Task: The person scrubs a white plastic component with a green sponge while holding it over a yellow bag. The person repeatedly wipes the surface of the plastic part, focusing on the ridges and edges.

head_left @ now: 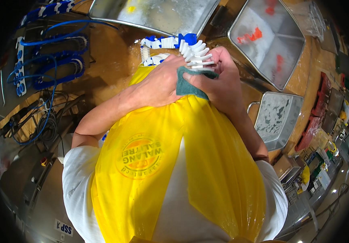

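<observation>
A white-and-blue plastic link chain [195, 54] fans out its white plates between my hands, close in front of my yellow apron. My left hand [163, 83] is closed around the chain, its fingertips hidden behind it. My right hand [217, 81] is closed on a green scouring pad [190, 84], the thumb pressing it against the white plates. The pad's left side touches my left hand. More of the chain [162, 42] loops to the left, past my left hand and down onto the yellow apron [142, 141].
Ahead stands a metal tub [162, 18] of cloudy, sudsy water. To the right are a deep metal basin [292, 60] with red pieces in suds and a smaller handled metal pan [279, 139]. Blue chain loops [67, 73] and blue hoses [41, 43] are at left.
</observation>
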Action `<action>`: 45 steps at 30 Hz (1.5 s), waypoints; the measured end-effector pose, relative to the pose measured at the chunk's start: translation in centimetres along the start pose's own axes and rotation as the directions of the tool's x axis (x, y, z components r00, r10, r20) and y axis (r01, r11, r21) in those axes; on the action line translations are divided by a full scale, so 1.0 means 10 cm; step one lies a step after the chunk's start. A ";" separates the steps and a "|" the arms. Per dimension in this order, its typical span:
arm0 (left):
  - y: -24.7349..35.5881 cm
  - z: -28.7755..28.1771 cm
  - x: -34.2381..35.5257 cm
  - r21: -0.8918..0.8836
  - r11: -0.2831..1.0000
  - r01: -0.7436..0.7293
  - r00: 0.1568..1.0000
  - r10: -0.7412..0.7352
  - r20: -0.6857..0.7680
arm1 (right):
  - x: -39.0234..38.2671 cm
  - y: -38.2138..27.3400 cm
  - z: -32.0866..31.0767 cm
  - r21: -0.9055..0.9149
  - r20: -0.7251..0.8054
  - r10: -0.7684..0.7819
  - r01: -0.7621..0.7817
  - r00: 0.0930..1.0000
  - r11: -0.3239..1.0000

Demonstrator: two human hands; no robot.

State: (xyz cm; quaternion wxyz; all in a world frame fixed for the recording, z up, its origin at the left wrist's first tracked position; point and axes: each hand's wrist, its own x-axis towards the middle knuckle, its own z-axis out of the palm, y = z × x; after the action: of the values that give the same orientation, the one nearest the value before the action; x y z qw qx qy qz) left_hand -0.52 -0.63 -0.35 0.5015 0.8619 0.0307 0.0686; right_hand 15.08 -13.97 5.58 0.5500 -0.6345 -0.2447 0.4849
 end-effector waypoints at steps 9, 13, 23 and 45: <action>-0.03 0.09 -0.02 -0.023 0.996 -0.085 0.980 0.080 -0.180 | 0.18 -0.10 -0.03 0.137 0.117 0.214 -0.229 0.970 0.964; -0.03 0.07 -0.01 -0.013 0.991 -0.137 0.968 0.131 -0.212 | 0.15 -0.06 -0.06 0.083 0.143 0.240 -0.253 0.960 0.964; -0.11 0.01 -0.07 -0.042 0.998 -0.044 0.997 0.041 -0.073 | 0.09 -0.08 -0.82 0.110 0.225 0.208 -0.236 0.952 0.965; -0.05 0.03 -0.04 0.046 0.990 -0.132 0.989 0.135 -0.062 | 0.09 0.13 -0.54 -0.259 -0.132 0.177 -0.206 0.975 0.944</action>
State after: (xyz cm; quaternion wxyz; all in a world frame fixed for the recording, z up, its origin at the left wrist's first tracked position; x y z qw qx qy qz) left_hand -0.82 -0.69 -0.92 0.4766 0.8695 -0.0093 0.1294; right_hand 19.96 -16.04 3.62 0.4206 -0.7496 -0.2160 0.4632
